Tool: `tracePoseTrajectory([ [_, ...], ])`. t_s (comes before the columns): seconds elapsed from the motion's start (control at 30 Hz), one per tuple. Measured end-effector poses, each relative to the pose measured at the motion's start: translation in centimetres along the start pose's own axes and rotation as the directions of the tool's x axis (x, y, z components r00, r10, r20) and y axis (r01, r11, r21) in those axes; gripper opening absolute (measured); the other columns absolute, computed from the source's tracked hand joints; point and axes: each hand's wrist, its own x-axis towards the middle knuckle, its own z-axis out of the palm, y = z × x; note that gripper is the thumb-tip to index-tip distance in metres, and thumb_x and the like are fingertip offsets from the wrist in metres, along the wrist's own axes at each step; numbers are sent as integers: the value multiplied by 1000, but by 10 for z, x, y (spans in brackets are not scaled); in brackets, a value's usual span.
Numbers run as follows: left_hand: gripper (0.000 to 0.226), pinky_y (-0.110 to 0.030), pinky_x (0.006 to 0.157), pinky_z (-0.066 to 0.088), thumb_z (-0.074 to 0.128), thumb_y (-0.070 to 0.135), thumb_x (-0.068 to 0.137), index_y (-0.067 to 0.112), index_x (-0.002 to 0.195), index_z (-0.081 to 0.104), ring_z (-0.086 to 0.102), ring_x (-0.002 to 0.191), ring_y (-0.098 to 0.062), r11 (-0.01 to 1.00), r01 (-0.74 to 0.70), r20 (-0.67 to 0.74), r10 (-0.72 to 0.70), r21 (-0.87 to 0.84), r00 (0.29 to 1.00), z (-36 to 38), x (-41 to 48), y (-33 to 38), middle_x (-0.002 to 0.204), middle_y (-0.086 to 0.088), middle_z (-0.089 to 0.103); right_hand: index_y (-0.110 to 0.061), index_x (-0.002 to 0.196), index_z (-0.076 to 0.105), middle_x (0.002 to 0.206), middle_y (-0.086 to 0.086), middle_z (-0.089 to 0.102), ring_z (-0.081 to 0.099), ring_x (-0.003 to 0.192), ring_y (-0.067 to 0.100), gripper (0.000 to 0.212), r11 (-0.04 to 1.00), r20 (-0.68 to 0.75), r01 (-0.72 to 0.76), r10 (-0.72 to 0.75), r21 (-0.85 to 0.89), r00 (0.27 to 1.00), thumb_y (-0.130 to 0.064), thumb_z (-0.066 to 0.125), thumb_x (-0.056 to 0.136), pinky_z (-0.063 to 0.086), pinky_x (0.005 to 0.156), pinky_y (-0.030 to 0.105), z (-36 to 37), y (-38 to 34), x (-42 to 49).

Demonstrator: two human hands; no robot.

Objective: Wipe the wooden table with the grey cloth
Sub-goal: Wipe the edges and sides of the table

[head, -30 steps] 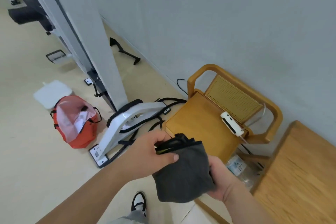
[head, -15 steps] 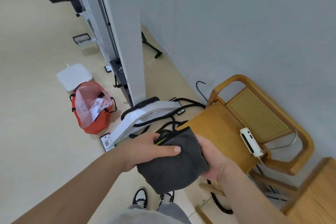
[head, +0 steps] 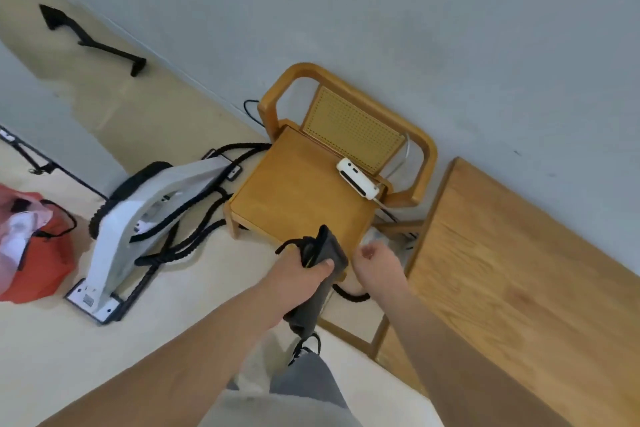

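Room: grey wall (head: 415, 10), pale floor (head: 194, 274), wooden chair (head: 294, 191) against the wall.
Wooden table (head: 519, 270): on the right, just beside the chair.
Grey cloth (head: 327, 248): bunched up, hanging in front of the chair, not on the table.
Left hand (head: 298, 276): squeezes the cloth tight.
Right hand (head: 379, 265): near the cloth, not touching it, fingers loosely curled, holding nothing.

Wooden chair (head: 301, 191), red bag (head: 38, 253)
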Motion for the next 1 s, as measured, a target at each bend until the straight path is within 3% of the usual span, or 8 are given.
tracePoseTrajectory([
  [0.07,34,-36,88,55,58,43,99,22,127,58,65,103,-19,992,-30,51,24,125,998,49,20,-14,111,1,69,-18,120,56,115,5,58,61,99,24,28,989,-34,-80,77,-125,996,-30,52,95,55,80,38,-19,51,11],
  [0.17,35,-39,97,53,50,40,102,18,129,53,64,106,-21,948,-15,70,-8,318,998,121,47,-45,116,-3,68,-18,138,48,138,12,40,46,125,36,48,956,9,-177,184,-235,983,-23,56,92,47,95,42,-38,107,21],
  [0.37,37,-33,90,46,42,36,105,16,137,48,60,114,-27,891,278,-54,-278,359,959,213,77,-75,120,-7,64,-30,154,37,158,11,25,25,144,37,68,965,129,-54,89,-257,988,-25,60,91,35,115,45,-57,174,45],
  [0.53,45,-36,100,44,44,40,105,23,147,43,55,125,-31,967,89,-9,-89,241,996,232,127,-10,136,-7,59,-33,155,33,154,9,27,26,145,35,67,947,98,31,1,-321,995,-32,62,95,40,112,44,-73,189,62],
  [0.6,40,-37,95,48,44,45,104,32,142,45,60,114,-25,953,13,21,-20,302,1000,235,128,-9,127,0,63,-35,155,32,152,8,27,26,144,33,69,945,96,31,1,-325,995,-32,63,94,44,108,44,-74,192,64],
  [0.77,32,-42,85,55,41,49,101,21,110,51,65,93,-22,786,202,-70,-199,584,977,215,90,-87,98,-1,66,-37,155,30,147,4,27,27,139,26,71,929,39,26,-12,-370,999,-34,66,93,52,100,41,-70,192,68],
  [0.87,38,-38,82,53,44,38,99,10,122,56,61,88,-19,809,303,-49,-323,504,945,210,106,-81,93,0,62,-35,154,32,143,3,31,31,134,25,70,928,37,31,-18,-372,999,-34,65,93,54,94,38,-75,186,71],
  [1.0,42,-30,88,45,42,31,105,18,145,44,55,102,-17,943,155,78,-185,294,980,221,138,-15,112,2,58,-33,154,35,140,3,34,34,132,26,68,930,32,46,-36,-366,999,-39,65,93,52,96,38,-91,181,87],
])
